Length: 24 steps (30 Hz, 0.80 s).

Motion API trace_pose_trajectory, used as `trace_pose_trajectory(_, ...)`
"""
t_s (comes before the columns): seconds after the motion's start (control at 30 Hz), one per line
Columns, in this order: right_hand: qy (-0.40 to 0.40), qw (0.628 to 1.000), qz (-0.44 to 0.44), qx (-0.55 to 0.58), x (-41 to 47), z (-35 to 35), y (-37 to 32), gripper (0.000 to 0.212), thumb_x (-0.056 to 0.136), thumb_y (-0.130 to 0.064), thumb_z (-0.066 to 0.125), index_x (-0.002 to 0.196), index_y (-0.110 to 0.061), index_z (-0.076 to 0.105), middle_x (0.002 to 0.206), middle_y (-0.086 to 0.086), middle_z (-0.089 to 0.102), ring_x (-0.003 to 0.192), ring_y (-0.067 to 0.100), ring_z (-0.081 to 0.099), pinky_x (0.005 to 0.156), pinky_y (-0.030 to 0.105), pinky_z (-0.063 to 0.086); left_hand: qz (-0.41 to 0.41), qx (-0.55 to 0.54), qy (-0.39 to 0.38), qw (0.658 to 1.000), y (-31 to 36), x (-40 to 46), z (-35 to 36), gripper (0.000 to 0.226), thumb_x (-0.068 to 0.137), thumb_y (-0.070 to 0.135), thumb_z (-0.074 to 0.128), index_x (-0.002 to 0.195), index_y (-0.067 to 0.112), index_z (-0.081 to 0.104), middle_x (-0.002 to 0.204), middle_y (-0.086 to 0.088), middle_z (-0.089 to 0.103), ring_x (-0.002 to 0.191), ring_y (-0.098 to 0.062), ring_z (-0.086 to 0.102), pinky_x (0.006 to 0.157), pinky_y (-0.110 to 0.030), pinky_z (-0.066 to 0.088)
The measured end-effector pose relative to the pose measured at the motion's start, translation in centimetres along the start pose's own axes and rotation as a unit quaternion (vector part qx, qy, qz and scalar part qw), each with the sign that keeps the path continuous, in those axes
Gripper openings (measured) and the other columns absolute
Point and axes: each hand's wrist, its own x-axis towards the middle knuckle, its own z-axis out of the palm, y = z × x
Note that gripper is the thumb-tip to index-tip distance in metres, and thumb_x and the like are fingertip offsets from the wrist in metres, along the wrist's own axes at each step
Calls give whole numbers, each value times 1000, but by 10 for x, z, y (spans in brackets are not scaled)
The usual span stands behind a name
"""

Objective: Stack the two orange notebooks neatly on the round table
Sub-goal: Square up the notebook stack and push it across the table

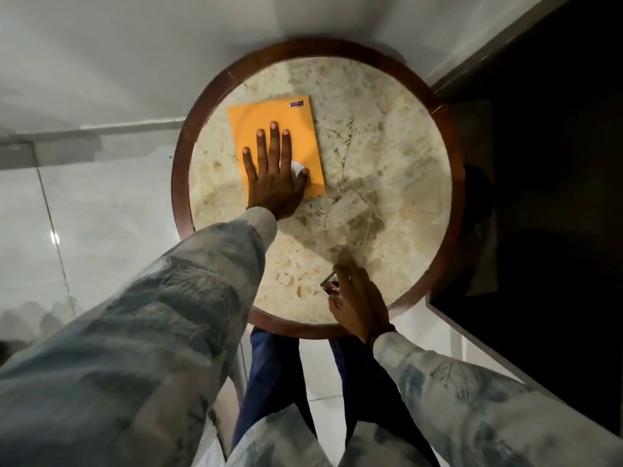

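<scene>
An orange notebook point(269, 112) lies flat on the far left part of the round marble table point(387, 146), with a small label at its far right corner. I see one orange cover only; whether a second notebook lies under it I cannot tell. My left hand point(273, 176) rests palm down on the notebook's near half, fingers spread and thumb over a white patch on the cover. My right hand point(357, 298) sits at the table's near edge, curled around a small dark object point(330, 284).
The table has a dark wooden rim point(182, 183). A white wall and glossy pale floor lie to the left. A dark surface with a pale edge point(539, 197) stands close on the right. My legs in blue trousers point(276, 372) are under the near edge.
</scene>
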Motion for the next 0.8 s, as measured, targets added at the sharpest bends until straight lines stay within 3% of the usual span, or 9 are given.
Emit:
trace_pose_trajectory(0.2,147,970,108,159,82,-58,6,53,87,-31,70,133,-9,55,126,16,62,116,36,60,88,45,59,2,-10,1,1000,-3,3,4,79,103,56,28,165,13,4,174,-12,-2,161,-36,-2,127,-64,4)
trace_pose_trajectory(0.4,288,923,134,216,179,-136,13,61,75,-26,80,128,-7,57,114,18,67,102,40,65,78,47,61,8,0,18,1000,-5,5,12,78,104,55,28,165,13,6,174,-11,-1,161,-36,-1,127,-64,4)
trace_pose_trajectory(0.67,261,934,137,202,202,-134,16,71,72,-33,82,134,-12,53,124,15,63,113,38,62,86,48,60,2,15,15,1000,-3,2,12,77,104,55,27,165,12,3,174,-11,-4,161,-35,-4,128,-61,-1)
trace_pose_trajectory(0.8,279,900,154,297,173,-167,19,69,76,-36,86,133,-13,55,118,12,68,107,30,67,89,50,60,-9,-3,-22,1000,3,-1,-5,77,105,53,27,165,14,-2,174,-9,-10,161,-33,-10,128,-61,-1)
